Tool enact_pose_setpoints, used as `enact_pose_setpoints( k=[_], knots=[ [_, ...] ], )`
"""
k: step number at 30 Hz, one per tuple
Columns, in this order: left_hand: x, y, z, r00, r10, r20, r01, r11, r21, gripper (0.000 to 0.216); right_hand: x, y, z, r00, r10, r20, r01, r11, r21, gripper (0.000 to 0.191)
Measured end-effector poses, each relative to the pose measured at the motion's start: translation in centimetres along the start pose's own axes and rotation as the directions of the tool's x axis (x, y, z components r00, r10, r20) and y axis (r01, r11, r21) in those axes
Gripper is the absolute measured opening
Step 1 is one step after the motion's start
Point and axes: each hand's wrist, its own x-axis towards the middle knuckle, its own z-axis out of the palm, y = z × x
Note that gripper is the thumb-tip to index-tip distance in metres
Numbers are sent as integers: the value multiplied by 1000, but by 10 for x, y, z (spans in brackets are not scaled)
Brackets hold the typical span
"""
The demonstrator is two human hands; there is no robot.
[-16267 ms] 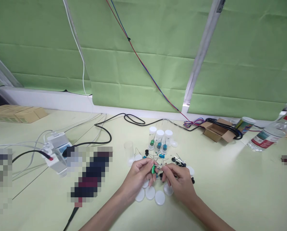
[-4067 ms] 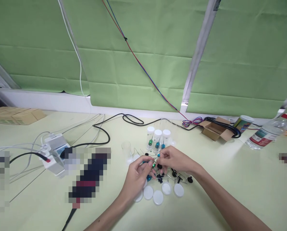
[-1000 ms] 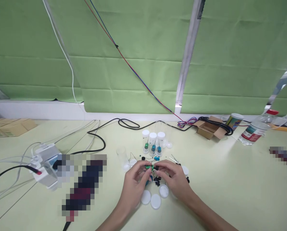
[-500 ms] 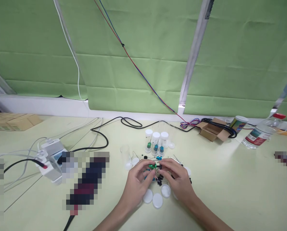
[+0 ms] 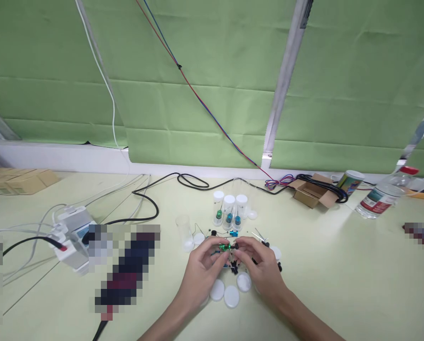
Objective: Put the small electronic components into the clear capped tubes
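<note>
My left hand [image 5: 201,270] and my right hand [image 5: 257,267] meet over the table, both pinched on a small green cylindrical component [image 5: 224,247] held level between the fingertips. Its right end, by my right fingertips, is a small black piece I cannot make out. Under the hands lie several loose black and blue components [image 5: 233,267] and white round lids [image 5: 230,297]. Just beyond stand three capped clear vials [image 5: 229,210], each with a coloured component inside. An open empty vial [image 5: 184,230] stands to the left.
A white power strip [image 5: 71,232] with plugged cables sits at the left. A black cable [image 5: 155,203] loops across the back. A small open cardboard box [image 5: 313,192], a cup [image 5: 350,181] and a water bottle [image 5: 382,199] stand at the right. Flat cardboard boxes [image 5: 20,177] lie far left.
Both hands stay pinched on the green component in almost the same place. The view has shifted slightly; four seconds ago my right hand was reaching further back near the vials.
</note>
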Motion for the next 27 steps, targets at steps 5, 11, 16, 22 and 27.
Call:
enact_pose_setpoints(
  k=[5, 11, 16, 22, 27],
  knots=[
    [-1, 2, 1, 1000, -9, 9, 9, 1000, -14, 18, -1, 1, -1, 999, 18, 47, -19, 1000, 13, 18],
    [-1, 1, -1, 999, -7, 31, 8, 999, -47, 18, -2, -3, -2, 997, 15, 72, -15, 1000, -9, 17],
    [-1, 3, -2, 999, -54, 8, 54, 996, -66, 19, -2, -6, -1, 993, -79, 89, 86, 994, -74, 19],
    [-1, 5, -1, 997, -67, 30, 70, 992, -101, 17, -2, -1, 1, 977, -197, 81, 205, 971, -120, 16],
    [-1, 4, -2, 998, -49, 46, 55, 991, -123, 14, -3, -5, 0, 959, -275, 74, 284, 937, -205, 14]
  ],
)
